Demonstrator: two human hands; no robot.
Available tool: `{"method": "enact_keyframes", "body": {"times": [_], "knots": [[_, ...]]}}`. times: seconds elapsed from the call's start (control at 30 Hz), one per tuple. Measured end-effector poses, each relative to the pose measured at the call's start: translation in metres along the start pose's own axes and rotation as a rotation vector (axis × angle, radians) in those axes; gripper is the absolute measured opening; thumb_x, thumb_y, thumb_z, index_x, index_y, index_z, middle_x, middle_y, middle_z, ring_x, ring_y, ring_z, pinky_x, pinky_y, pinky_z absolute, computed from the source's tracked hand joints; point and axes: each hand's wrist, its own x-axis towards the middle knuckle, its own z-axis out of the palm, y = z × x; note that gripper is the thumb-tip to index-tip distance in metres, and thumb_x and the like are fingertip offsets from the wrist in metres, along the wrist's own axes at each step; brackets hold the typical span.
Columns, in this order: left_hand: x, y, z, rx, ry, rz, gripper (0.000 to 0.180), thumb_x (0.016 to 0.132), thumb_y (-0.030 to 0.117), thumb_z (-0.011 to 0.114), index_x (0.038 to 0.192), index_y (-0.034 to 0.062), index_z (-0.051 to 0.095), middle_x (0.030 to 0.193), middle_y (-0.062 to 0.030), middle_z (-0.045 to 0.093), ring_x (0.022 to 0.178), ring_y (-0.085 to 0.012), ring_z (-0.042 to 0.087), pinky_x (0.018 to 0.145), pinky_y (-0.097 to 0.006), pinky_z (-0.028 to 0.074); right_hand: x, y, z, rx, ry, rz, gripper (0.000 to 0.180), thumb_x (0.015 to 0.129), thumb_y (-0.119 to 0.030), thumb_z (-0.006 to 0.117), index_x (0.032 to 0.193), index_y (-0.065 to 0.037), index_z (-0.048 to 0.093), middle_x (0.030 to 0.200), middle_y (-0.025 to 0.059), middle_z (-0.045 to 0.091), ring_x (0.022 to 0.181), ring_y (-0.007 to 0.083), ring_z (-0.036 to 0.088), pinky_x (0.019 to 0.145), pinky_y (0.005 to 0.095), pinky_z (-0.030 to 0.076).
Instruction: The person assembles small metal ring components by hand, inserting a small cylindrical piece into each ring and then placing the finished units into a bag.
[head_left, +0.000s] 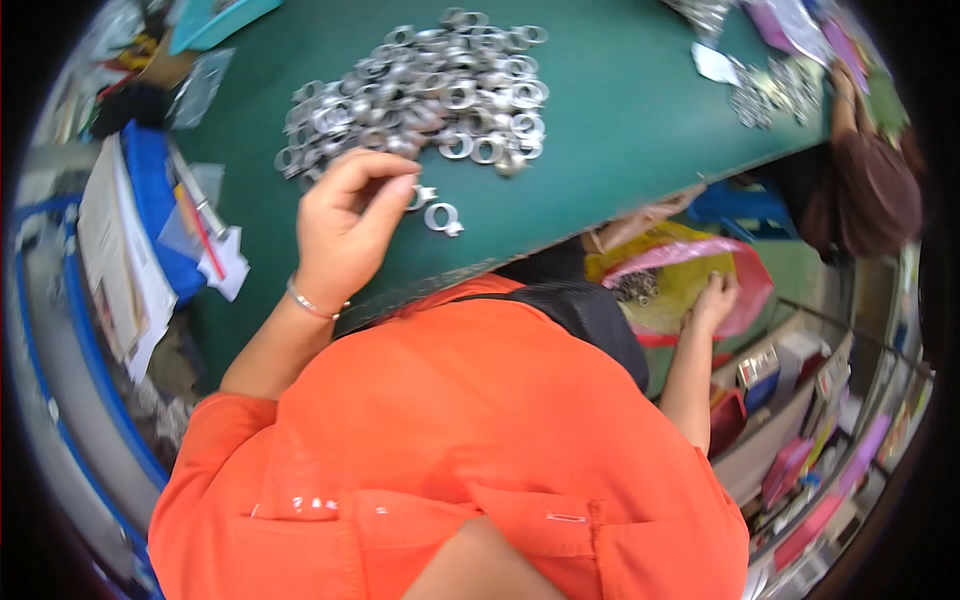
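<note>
At the near edge of a big pile of silvery metal rings (430, 88), my left hand (355, 205) is bent above the table. Its thumb and fingers are pinched together at a metal ring (416, 198), which the thumb partly covers. A single ring with a small lug (441, 217) lies just right of those fingertips. Down beside the table, my right hand (713, 303) is inside the mouth of a plastic bag (765, 285), yellow within and pink at the rim. Its fingers are curled, and what they hold cannot be made out. Several small metal parts (637, 287) lie in the bag.
The green table (290, 240) ends in a slanting edge before me. A co-worker in a brown top (875, 200) is at the right, near a smaller heap of metal parts (775, 92). Folders and papers (150, 220) stand left. Boxes (775, 375) fill a lower-right shelf.
</note>
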Motion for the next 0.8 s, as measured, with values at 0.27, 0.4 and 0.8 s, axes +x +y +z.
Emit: {"method": "enact_keyframes", "body": {"times": [0.27, 0.4, 0.8], "knots": [[-0.015, -0.005, 0.002, -0.304, 0.064, -0.283, 0.013, 0.086, 0.006, 0.056, 0.098, 0.0011, 0.060, 0.076, 0.0000, 0.058, 0.063, -0.0046, 0.053, 0.053, -0.016, 0.040, -0.176, -0.212, 0.128, 0.141, -1.225, -1.253, 0.018, 0.068, -0.003, 0.068, 0.085, -0.006, 0.063, 0.072, 0.0059, 0.053, 0.064, 0.0239, 0.050, 0.059, 0.0330, 0.041], [-0.023, -0.005, -0.003, -0.283, 0.079, -0.306, 0.013, 0.086, 0.006, 0.056, 0.098, 0.0015, 0.060, 0.079, -0.0001, 0.058, 0.065, -0.0051, 0.053, 0.055, -0.017, 0.042, -0.209, -0.218, 0.160, -0.168, -1.302, -1.409, 0.015, 0.071, -0.012, 0.067, 0.080, -0.008, 0.056, 0.079, 0.0040, 0.054, 0.071, 0.0236, 0.051, 0.062, 0.0338, 0.037], [-0.029, -0.019, -0.012, -0.352, 0.041, -0.502, 0.011, 0.086, 0.008, 0.057, 0.095, 0.0015, 0.056, 0.080, -0.0014, 0.058, 0.067, -0.0065, 0.056, 0.055, -0.019, 0.045, -0.217, -0.219, 0.167, -0.160, -1.230, -1.419, 0.023, 0.069, -0.017, 0.069, 0.087, -0.009, 0.058, 0.081, 0.0039, 0.052, 0.075, 0.0227, 0.050, 0.065, 0.0346, 0.037]]}}
